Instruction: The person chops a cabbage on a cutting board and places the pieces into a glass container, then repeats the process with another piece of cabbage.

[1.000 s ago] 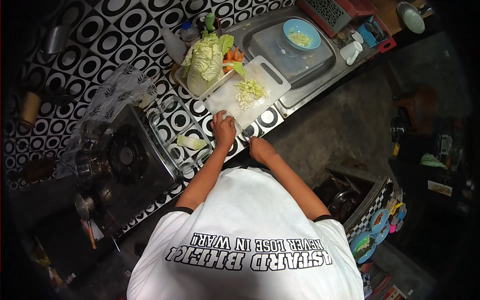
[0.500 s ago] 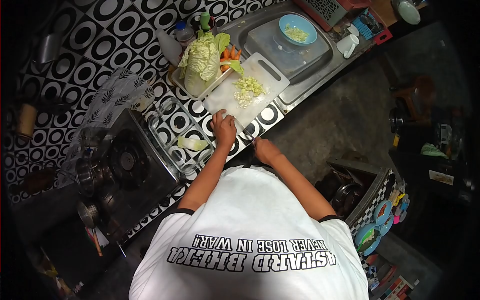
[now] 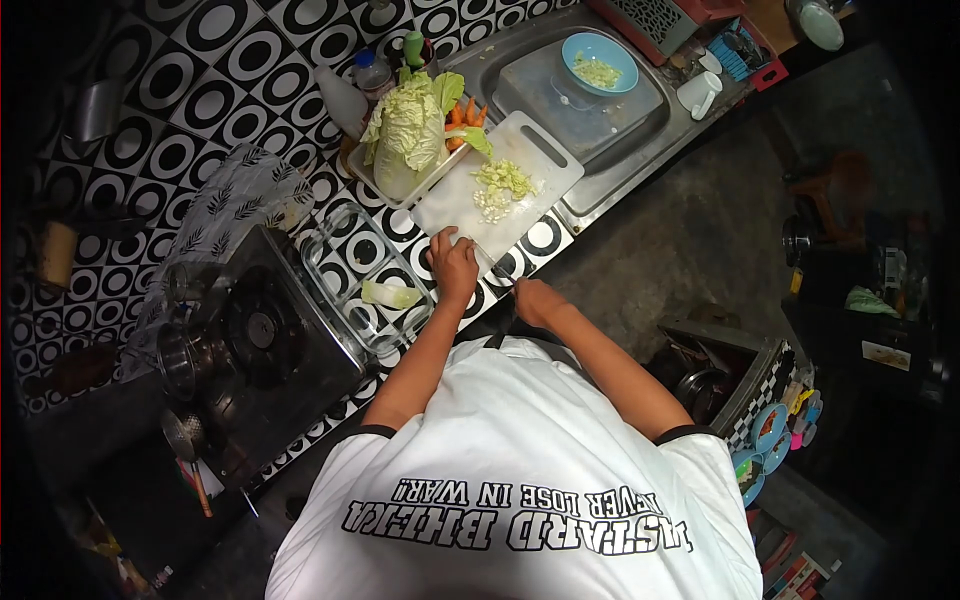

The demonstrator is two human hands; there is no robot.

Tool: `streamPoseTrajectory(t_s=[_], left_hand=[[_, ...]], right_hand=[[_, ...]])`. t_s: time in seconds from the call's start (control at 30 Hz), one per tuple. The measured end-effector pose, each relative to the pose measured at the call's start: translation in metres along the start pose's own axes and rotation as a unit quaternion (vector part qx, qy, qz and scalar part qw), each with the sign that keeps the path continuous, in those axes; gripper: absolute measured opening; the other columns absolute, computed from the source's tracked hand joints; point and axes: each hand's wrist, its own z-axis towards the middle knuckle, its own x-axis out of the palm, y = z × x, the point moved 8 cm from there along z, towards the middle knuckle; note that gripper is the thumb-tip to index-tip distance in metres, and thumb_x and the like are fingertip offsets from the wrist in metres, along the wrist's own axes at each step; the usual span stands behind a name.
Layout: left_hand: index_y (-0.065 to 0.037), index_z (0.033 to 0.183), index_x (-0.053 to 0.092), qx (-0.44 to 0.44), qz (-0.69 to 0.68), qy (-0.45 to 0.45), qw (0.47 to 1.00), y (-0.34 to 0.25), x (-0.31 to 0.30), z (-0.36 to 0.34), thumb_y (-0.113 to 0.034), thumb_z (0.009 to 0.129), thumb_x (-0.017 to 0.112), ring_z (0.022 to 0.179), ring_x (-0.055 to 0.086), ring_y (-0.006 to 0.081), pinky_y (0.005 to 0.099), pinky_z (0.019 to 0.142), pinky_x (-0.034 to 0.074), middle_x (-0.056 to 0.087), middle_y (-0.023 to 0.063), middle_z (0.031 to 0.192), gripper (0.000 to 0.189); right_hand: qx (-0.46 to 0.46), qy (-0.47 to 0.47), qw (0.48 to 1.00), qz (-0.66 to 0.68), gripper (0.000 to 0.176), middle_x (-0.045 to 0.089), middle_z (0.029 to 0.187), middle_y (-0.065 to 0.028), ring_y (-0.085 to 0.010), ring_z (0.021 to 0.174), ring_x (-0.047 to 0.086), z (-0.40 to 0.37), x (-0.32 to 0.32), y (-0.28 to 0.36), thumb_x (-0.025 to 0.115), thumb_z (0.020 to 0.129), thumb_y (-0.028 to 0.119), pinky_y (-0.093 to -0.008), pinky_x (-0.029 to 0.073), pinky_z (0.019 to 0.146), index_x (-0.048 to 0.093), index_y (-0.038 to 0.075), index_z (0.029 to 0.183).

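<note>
My right hand [image 3: 540, 302] is wrapped round the handle of a knife [image 3: 487, 258], whose blade points toward the near end of the white cutting board [image 3: 540, 205]. On that same end of the board my left hand [image 3: 453, 268] rests with its fingers bent, close to the blade. Whatever lies under those fingertips is too hidden to name. Chopped pale green cabbage [image 3: 503, 182] is heaped on the middle of the board. A cut piece of napa cabbage [image 3: 391, 295] lies in a clear glass dish [image 3: 345, 335] to the left.
Beyond the board, a white container [image 3: 402, 198] holds a napa cabbage [image 3: 405, 130] and carrots [image 3: 468, 115]. A blue bowl [image 3: 625, 60] with chopped pieces stands over the sink [image 3: 655, 125], near a white mug [image 3: 700, 92]. A gas stove [image 3: 265, 340] stands at left.
The camera view has shifted slightly, so the scene sits a little lower and to the right. Both hands remain at the board's near end, with the knife still in my right hand.
</note>
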Motion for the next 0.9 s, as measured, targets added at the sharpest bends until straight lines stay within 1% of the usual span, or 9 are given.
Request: streamPoseTrajectory(t_s=[0.23, 0.3, 0.4, 0.63, 0.7, 0.83, 0.9], left_hand=[[-0.007, 0.083, 0.069, 0.003, -0.003, -0.001, 1.0, 0.0, 0.0, 0.001, -0.004, 0.075, 0.07, 0.114, 0.048, 0.0288, 0.0439, 0.091, 0.037, 0.055, 0.0081, 0.116, 0.008], [-0.008, 0.083, 0.069, 0.011, -0.001, -0.003, 1.0, -0.001, 0.0, 0.001, -0.004, 0.075, 0.07, 0.113, 0.048, 0.029, 0.0438, 0.09, 0.037, 0.055, 0.0081, 0.116, 0.008], [-0.008, 0.083, 0.069, 0.01, 0.001, -0.006, 1.0, -0.001, 0.0, 0.0, -0.004, 0.075, 0.07, 0.113, 0.048, 0.0291, 0.0437, 0.089, 0.037, 0.055, 0.0081, 0.116, 0.008], [-0.007, 0.082, 0.069, 0.003, 0.006, -0.003, 1.0, 0.001, 0.001, 0.001, -0.005, 0.076, 0.069, 0.114, 0.048, 0.0296, 0.0438, 0.09, 0.036, 0.055, 0.0084, 0.115, 0.006], [-0.006, 0.081, 0.069, 0.001, 0.005, -0.001, 1.0, 0.0, 0.002, 0.001, -0.005, 0.076, 0.069, 0.114, 0.048, 0.0298, 0.044, 0.091, 0.036, 0.055, 0.0085, 0.116, 0.005], [-0.006, 0.08, 0.069, -0.002, 0.0, -0.001, 1.0, 0.0, 0.001, 0.001, -0.005, 0.075, 0.069, 0.114, 0.048, 0.0298, 0.0442, 0.091, 0.036, 0.055, 0.0084, 0.116, 0.005], [-0.006, 0.081, 0.069, -0.006, -0.002, 0.011, 1.0, 0.001, 0.002, 0.001, -0.005, 0.075, 0.069, 0.114, 0.048, 0.0298, 0.0442, 0.091, 0.036, 0.056, 0.0083, 0.117, 0.006]], right_hand=[[0.009, 0.017, 1.0, -0.005, 0.029, 0.064, 0.106, -0.0298, -0.0417, 0.103, 0.062, 0.004, 0.004, -0.002, 0.044, 0.091, 0.015, -0.0472, 0.049, 0.089, 0.057, -0.005, 0.107], [-0.019, 0.023, 1.0, 0.005, 0.029, 0.064, 0.106, -0.0298, -0.0424, 0.103, 0.061, 0.011, 0.009, -0.003, 0.045, 0.092, 0.017, -0.048, 0.049, 0.089, 0.057, -0.005, 0.107], [-0.004, 0.015, 0.999, 0.03, 0.03, 0.063, 0.106, -0.0306, -0.0429, 0.103, 0.061, 0.016, 0.01, -0.007, 0.046, 0.093, 0.02, -0.0488, 0.048, 0.089, 0.057, -0.005, 0.107], [-0.013, 0.007, 0.999, 0.048, 0.03, 0.063, 0.103, -0.0318, -0.0442, 0.1, 0.061, 0.02, 0.021, -0.012, 0.044, 0.095, 0.021, -0.0505, 0.047, 0.087, 0.056, -0.004, 0.106], [-0.005, -0.012, 0.998, 0.055, 0.03, 0.064, 0.101, -0.0313, -0.0453, 0.098, 0.061, 0.021, 0.02, -0.013, 0.042, 0.096, 0.022, -0.0517, 0.047, 0.086, 0.054, -0.004, 0.106], [-0.018, -0.014, 0.998, 0.062, 0.031, 0.064, 0.1, -0.0307, -0.0456, 0.098, 0.062, 0.034, 0.02, -0.005, 0.041, 0.097, 0.023, -0.0521, 0.048, 0.085, 0.053, -0.004, 0.107], [0.0, -0.006, 0.999, 0.048, 0.03, 0.064, 0.102, -0.0293, -0.0439, 0.098, 0.063, 0.038, 0.014, 0.0, 0.041, 0.097, 0.023, -0.0509, 0.049, 0.085, 0.052, -0.003, 0.107]])
